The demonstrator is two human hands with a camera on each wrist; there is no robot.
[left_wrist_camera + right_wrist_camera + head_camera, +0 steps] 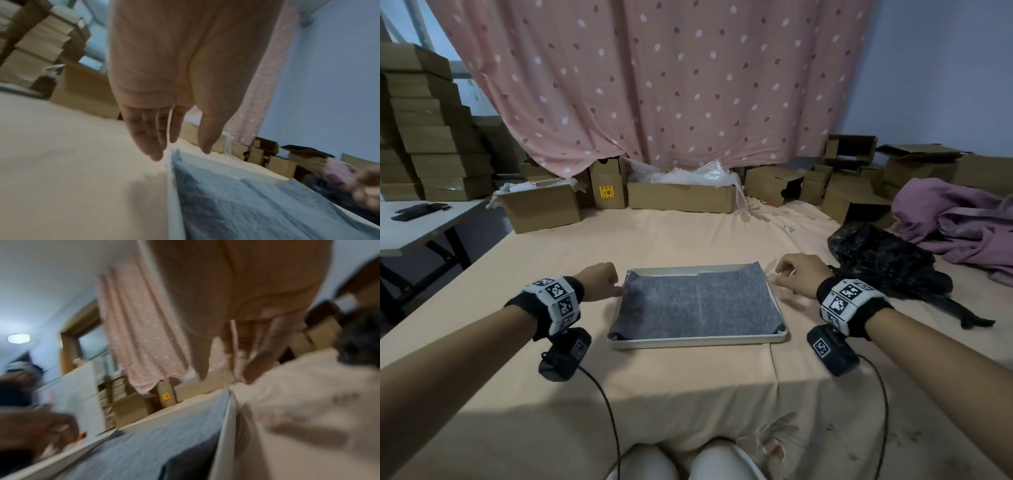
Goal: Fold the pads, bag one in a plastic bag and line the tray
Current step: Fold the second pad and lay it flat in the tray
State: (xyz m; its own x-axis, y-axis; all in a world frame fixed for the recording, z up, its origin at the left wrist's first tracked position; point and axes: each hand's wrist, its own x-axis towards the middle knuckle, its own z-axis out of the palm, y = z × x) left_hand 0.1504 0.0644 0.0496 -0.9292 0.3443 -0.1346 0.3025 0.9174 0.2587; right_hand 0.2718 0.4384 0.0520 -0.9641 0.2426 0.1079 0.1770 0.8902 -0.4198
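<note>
A shallow metal tray (pixel 698 342) sits on the peach-covered bed in front of me. A grey felt pad (pixel 698 301) lies spread inside it, creased down the middle, with its far right corner riding up over the rim. My left hand (pixel 616 286) is at the tray's left edge near the far corner, its fingertips at the pad's edge. In the left wrist view the left hand (pixel 180 151) has straight fingers and holds nothing above the rim (pixel 172 194) and pad (pixel 257 203). My right hand (pixel 780 272) rests by the far right corner, loosely curled and empty. The right wrist view is blurred.
A crumpled black plastic bag (pixel 887 263) lies right of the tray, with purple cloth (pixel 962 226) behind it. Cardboard boxes (pixel 681 195) line the far edge of the bed under a pink curtain. A white table (pixel 421 222) stands at the left.
</note>
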